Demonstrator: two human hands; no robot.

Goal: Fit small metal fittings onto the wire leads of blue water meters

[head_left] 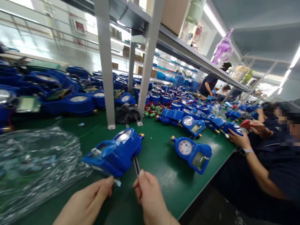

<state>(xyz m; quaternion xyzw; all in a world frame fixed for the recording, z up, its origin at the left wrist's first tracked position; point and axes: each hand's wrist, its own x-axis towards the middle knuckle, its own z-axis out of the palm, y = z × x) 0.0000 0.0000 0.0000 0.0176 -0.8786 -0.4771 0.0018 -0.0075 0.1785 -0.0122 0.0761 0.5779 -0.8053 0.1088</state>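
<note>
A blue meter (117,151) with a round dial and a brass end lies tilted on the green table. Just below it my left hand (90,198) pinches a small item (117,182), pale blue at its tip, too small to make out. My right hand (150,190) is closed round a thin dark rod-like tool (136,165), whose upper part passes by the meter's lower side. To the right lies a second blue meter (193,153), its dial and display facing up, touched by neither hand.
Clear plastic wrap (44,165) with small pieces covers the left side. Shelf posts (105,65) rise from the table (159,165) beyond the near meter, beside a dark cloth (127,113). Many blue meters crowd the back. A co-worker's hands (242,139) hold a meter at right.
</note>
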